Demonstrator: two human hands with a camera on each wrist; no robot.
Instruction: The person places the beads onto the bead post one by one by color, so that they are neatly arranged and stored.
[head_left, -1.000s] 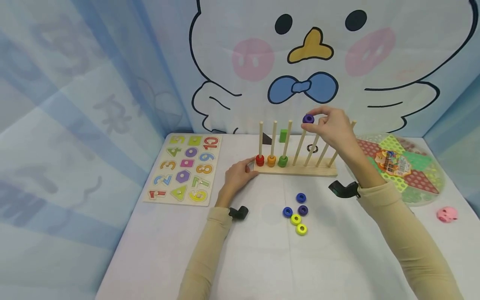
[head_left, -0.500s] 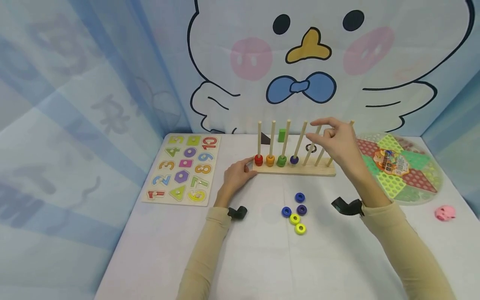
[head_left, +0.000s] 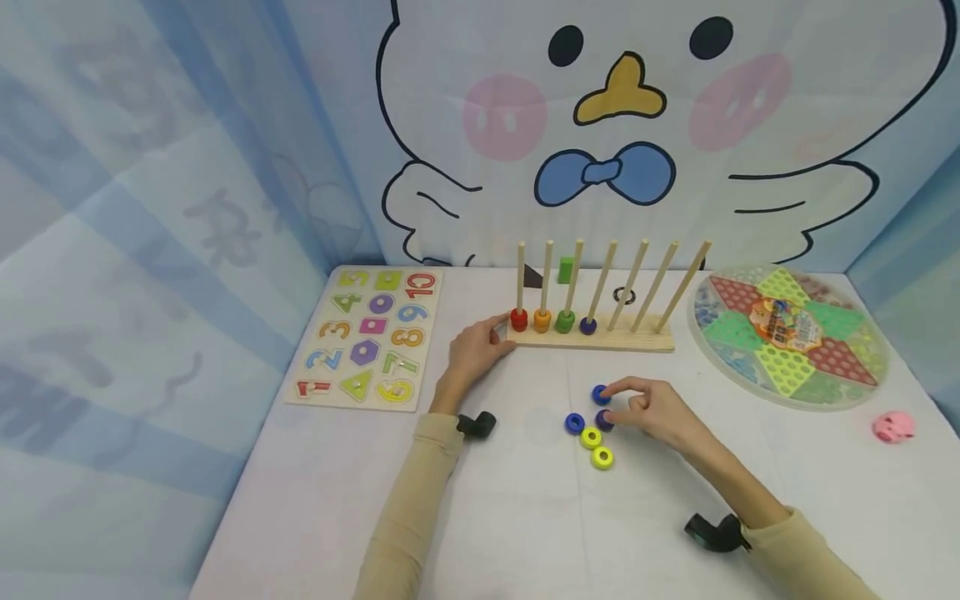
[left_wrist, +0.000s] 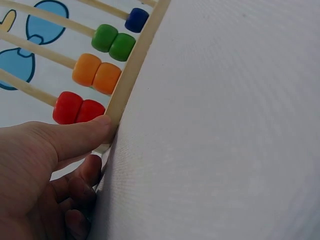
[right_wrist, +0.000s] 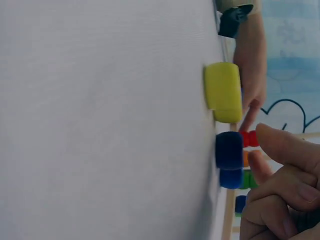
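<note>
My left hand (head_left: 472, 354) grips the left end of a wooden peg rack (head_left: 637, 342), with the thumb (left_wrist: 82, 136) on its base. Red beads (head_left: 519, 321), orange beads (head_left: 542, 322) and green beads (head_left: 566, 322) sit in pairs on the first three pegs. A single purple bead (head_left: 588, 326) is on the fourth; the pegs to its right are bare. My right hand (head_left: 663, 414) is at the loose beads, index finger over a blue bead (head_left: 597, 396) and thumb by a purple bead (head_left: 603, 422). Its thumb and index finger are spread. Whether they touch the beads is unclear.
Another blue bead (head_left: 574, 424) and two yellow beads (head_left: 602, 458) lie close by. A number puzzle board (head_left: 363, 354) is on the left. At right are a round game board (head_left: 787, 333) and a pink pig toy (head_left: 893, 427). A green block (head_left: 566, 269) stands behind the rack.
The purple bead held in my right hand went onto the fourth peg and was let go. That hand then came down and back to the loose beads. My left hand stayed on the rack.
</note>
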